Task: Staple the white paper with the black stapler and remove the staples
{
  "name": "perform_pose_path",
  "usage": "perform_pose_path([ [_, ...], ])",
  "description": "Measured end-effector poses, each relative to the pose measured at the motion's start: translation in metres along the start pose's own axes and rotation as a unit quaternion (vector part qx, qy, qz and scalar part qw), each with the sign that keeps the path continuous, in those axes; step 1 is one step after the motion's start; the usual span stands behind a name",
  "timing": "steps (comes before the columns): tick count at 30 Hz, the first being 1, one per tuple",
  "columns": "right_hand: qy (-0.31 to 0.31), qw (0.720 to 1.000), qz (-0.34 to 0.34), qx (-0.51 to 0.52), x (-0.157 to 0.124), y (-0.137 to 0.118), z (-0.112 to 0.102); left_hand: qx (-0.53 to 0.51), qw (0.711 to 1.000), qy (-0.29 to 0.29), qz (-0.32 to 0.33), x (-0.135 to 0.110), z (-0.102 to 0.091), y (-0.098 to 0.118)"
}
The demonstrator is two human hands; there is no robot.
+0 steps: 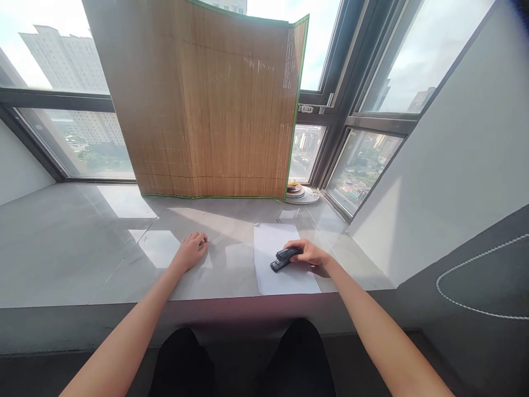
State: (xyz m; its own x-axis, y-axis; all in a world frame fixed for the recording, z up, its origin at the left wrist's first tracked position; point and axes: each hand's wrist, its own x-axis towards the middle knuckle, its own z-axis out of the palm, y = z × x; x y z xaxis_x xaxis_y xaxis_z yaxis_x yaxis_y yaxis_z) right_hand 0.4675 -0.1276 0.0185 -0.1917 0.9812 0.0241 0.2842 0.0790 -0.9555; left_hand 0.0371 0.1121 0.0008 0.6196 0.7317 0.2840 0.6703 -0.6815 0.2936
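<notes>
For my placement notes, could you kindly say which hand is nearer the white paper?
Right: the right hand is at the right edge of the white paper, holding a black stapler; the left hand is left of the paper.

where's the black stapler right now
In the head view, the black stapler is right of centre, in the right hand, over the white paper on the window ledge.

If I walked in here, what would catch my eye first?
Probably the big brown slatted screen, standing in front of the windows. Next, perhaps, the white paper on the sunlit ledge below, where the right hand holds what looks like a black stapler.
</notes>
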Motion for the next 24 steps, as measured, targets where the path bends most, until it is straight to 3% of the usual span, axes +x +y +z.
perform_pose_path([
  [3, 0.027, 0.999, -0.020, 0.007, 0.003, 0.004, -0.010, -0.015, 1.000, 0.000, 0.004, -0.001, -0.001, -0.001],
  [5, 0.148, 0.988, -0.048, 0.010, 0.013, 0.011, -0.021, -0.014, 1.000, 0.003, -0.001, -0.001, -0.001, -0.001],
  [8, 0.384, 0.920, -0.036, -0.075, 0.042, 0.025, -0.032, 0.012, 0.999, 0.023, -0.024, 0.000, 0.002, 0.000],
  [10, 0.444, 0.878, -0.025, -0.179, 0.061, 0.034, -0.033, 0.030, 0.998, 0.034, -0.038, 0.000, 0.004, 0.000],
  [14, 0.389, 0.848, -0.057, -0.355, 0.080, 0.045, -0.024, 0.028, 0.998, 0.036, -0.038, 0.001, 0.007, -0.001],
  [17, 0.349, 0.840, -0.043, -0.413, 0.079, 0.047, -0.018, 0.035, 0.998, 0.041, -0.033, 0.001, 0.007, -0.003],
  [21, 0.361, 0.840, -0.020, -0.405, 0.073, 0.051, -0.020, 0.047, 0.998, 0.040, -0.033, 0.002, 0.008, -0.003],
  [24, 0.385, 0.862, 0.002, -0.330, 0.070, 0.057, -0.030, 0.043, 0.998, 0.039, -0.033, 0.001, 0.008, -0.003],
])
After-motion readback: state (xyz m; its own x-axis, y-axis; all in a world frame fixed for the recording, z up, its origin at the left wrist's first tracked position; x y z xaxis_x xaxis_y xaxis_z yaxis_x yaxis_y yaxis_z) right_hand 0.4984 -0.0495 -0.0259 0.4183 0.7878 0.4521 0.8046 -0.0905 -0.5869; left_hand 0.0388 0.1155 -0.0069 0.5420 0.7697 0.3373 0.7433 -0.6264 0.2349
